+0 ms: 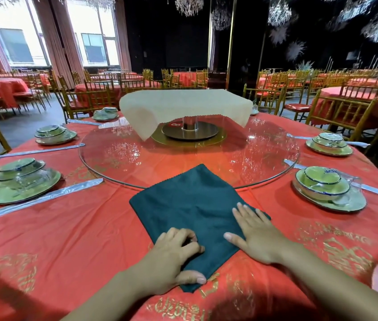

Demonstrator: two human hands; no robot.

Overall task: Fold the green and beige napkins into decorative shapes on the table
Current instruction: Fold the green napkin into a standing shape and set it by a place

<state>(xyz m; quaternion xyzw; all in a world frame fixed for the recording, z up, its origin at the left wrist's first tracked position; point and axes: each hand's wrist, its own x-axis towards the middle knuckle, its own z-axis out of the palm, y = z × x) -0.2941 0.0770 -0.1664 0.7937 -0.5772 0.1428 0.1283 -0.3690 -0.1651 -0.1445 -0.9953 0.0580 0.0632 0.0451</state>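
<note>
Left hand (174, 258) fingers curled, pinching green napkin (190, 205) near edge; right hand (256, 235) flat, fingers straight, pressing it; gold writing (343, 253) on red tablecloth (79, 228) blurred, unreadable

Beige napkin (184, 105) hides top of stand (189, 125); green napkin (188, 205) left edge partly under left hand (171, 258).

"What stood in the middle?"
"A round clear glass turntable (118, 154) on a dark metal disc base (190, 133)."
"And around it?"
"Pale green plates with stacked bowls (2, 195), long silver-wrapped packets (44, 199) just beside them. Gold slatted chairs (341, 117) stood behind, crystal chandeliers (189, 4) overhead."
</note>
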